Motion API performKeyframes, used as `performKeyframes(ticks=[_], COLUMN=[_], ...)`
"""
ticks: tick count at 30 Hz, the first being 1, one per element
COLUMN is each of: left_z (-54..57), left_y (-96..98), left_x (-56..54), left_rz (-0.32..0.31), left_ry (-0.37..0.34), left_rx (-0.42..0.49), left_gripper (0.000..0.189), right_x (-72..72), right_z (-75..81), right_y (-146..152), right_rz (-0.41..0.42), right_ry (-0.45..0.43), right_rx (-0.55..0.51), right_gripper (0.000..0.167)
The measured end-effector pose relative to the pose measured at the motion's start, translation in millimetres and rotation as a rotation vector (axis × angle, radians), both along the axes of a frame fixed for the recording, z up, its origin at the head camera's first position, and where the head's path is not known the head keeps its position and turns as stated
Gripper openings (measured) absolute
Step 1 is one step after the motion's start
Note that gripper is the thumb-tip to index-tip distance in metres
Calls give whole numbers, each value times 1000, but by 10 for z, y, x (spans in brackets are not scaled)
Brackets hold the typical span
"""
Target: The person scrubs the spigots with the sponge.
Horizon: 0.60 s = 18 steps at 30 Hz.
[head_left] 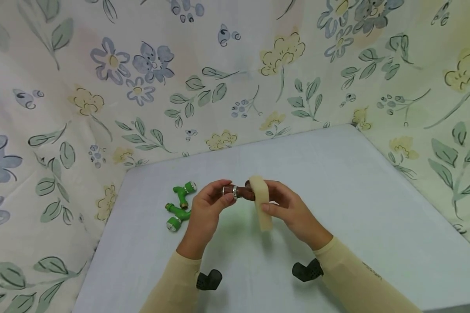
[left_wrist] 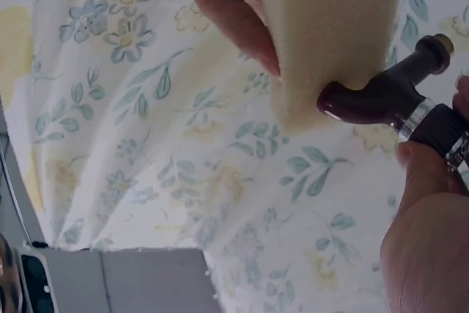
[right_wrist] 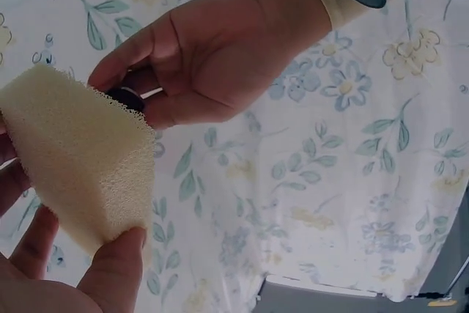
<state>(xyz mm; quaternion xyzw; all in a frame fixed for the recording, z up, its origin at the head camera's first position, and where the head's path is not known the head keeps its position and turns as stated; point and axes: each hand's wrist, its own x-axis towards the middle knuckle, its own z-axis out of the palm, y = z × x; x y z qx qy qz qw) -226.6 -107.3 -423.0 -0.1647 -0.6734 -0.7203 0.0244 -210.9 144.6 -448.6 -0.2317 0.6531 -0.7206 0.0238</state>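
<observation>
A dark reddish-brown tap [head_left: 244, 193] with silver bands is pinched by its knob end between the thumb and fingers of my left hand [head_left: 204, 213]. My right hand [head_left: 291, 211] grips a cream sponge [head_left: 260, 200], thumb on its near face. In the left wrist view the tap [left_wrist: 366, 104] meets the lower part of the sponge [left_wrist: 330, 34] with its spout end. From the right wrist camera the sponge [right_wrist: 88, 144] hides most of the tap. Two green taps, an upper one [head_left: 182, 198] and a lower one [head_left: 177, 213], lie left of my left hand.
Both hands are above a white-covered table [head_left: 356, 208]. A floral cloth [head_left: 227, 87] hangs behind the table and along its sides. Black wrist cameras, a left one [head_left: 209, 280] and a right one [head_left: 307, 270], jut inward from the sleeves.
</observation>
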Motion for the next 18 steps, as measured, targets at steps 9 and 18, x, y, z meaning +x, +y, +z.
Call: performKeyframes(ticks=[9, 18], left_z=[-30, 6], left_y=[-26, -10], left_x=[-30, 2], left_rz=[109, 31], left_ry=[19, -6], left_rx=[-82, -19], left_gripper=[33, 34], right_x=[10, -24], right_z=[35, 21], right_y=[-1, 3], right_rz=[9, 31], right_ry=[65, 40], right_rx=[-44, -49], right_gripper=[54, 55])
